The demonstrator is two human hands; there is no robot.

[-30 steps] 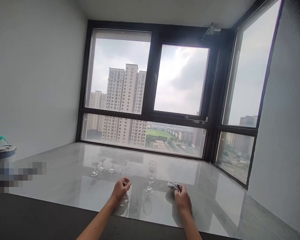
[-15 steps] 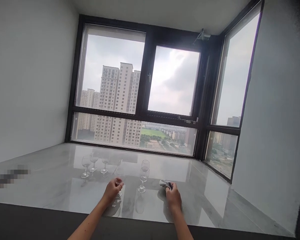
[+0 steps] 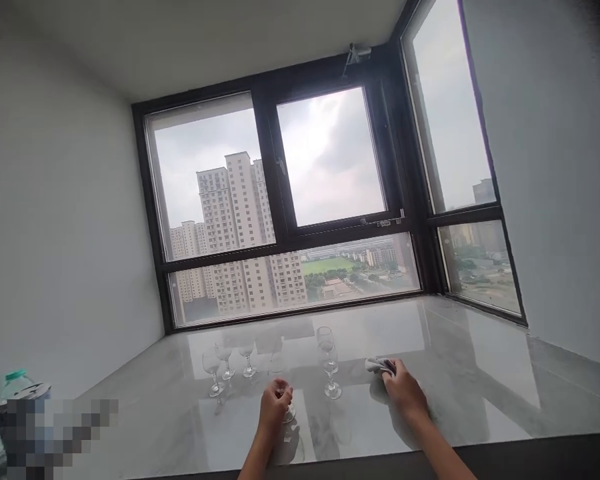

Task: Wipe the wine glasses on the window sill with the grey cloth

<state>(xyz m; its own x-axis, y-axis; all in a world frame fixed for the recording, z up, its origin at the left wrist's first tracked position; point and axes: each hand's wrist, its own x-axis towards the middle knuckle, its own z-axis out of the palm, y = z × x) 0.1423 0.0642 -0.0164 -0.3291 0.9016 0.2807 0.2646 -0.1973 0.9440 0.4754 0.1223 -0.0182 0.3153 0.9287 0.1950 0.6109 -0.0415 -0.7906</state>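
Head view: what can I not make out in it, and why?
In the head view:
Held glass: stem mostly hidden by the left hand.
Cloth: part covered by the right hand.
Pixelated patch, lower left: masks what lies behind.
Forearms: cut off by bottom edge.

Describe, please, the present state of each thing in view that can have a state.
Left hand: closed around a glass
Held glass: foot down, partly hidden
Right hand: closed on the cloth
Cloth: bunched up
Three left glasses: upright
Front middle glass: upright
Windows: seem shut; latching cannot be told
Sill: glossy, reflecting
Bottle: green-topped, partly hidden
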